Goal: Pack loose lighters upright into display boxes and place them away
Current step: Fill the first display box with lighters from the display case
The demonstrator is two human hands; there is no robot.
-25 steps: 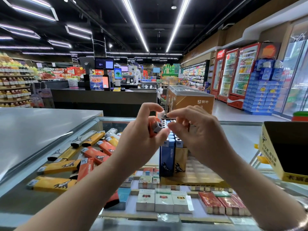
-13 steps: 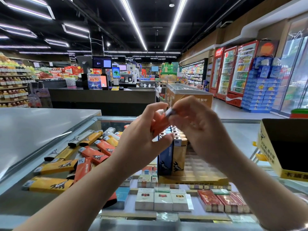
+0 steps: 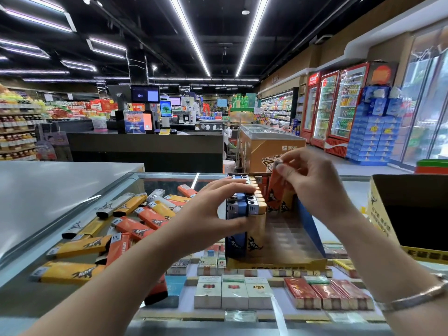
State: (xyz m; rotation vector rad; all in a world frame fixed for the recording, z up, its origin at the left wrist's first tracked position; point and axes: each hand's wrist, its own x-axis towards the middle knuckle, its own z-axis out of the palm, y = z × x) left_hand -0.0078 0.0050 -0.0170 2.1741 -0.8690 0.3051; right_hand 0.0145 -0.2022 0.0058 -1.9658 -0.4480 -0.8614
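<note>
Centre of frame: open yellow cardboard display box (image 3: 276,264) on the glass-topped desk (image 3: 169,183), partly filled with upright lighters (image 3: 244,209) in blue and tan rows at its left side. Exact number of standing lighters cannot be counted; the left hand covers the back rows and the right hand hides the far right ones.

Left hand (image 3: 213,214): fingers extended flat across the lighter tops, thumb pressed against the near blue face of the block. It steadies rather than grips.

Right hand (image 3: 312,183), centre right: thumb and fingertips pinch the metal top of one orange lighter (image 3: 275,190), held upright just above the box's rear right rows. Lower end of this lighter is hard to separate from the orange ones behind it.

Left of frame: pile of loose lighters (image 3: 126,226) lying flat on the glass, orange, yellow and white; roughly fifteen visible, some overlapped, one cut by the left forearm.

Right edge: second yellow cardboard box (image 3: 380,214), dark inside, cropped by the frame.

Under the glass: cigarette packs (image 3: 232,292), print unreadable.
</note>
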